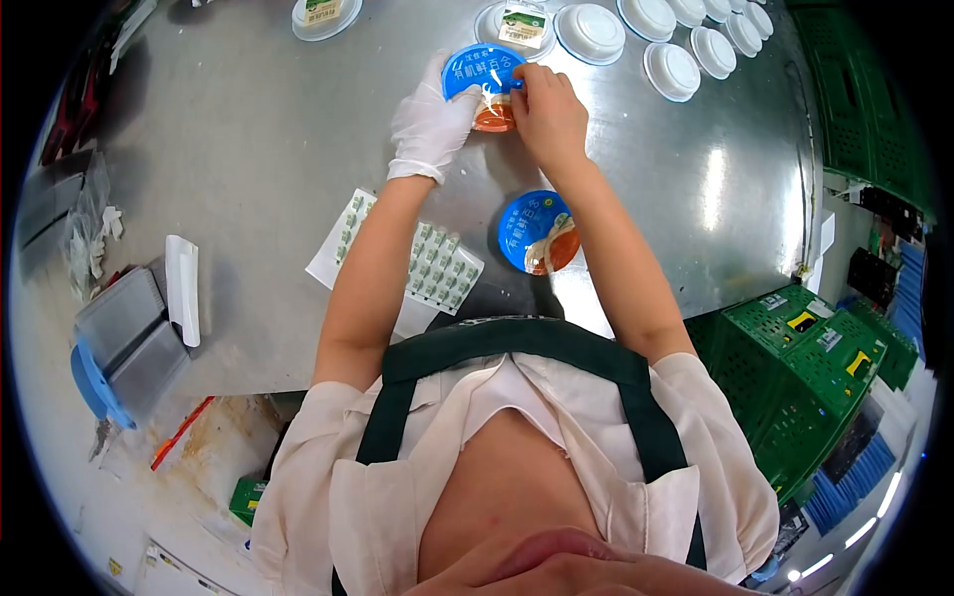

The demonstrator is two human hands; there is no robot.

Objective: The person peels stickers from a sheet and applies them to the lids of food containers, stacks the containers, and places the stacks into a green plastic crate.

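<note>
My left hand, in a white glove, grips the left side of a round package with a blue printed lid and orange contents. My bare right hand presses its fingers on the right part of that same lid. A second blue-lidded package lies on the steel table nearer my body, under my right forearm. A sheet of small green-and-white labels lies flat beneath my left forearm.
Several white round lids sit in rows at the table's far right. Two white bowls with labels stand at the far edge. Green plastic crates are stacked to my right. Grey trays and a paper roll lie at left.
</note>
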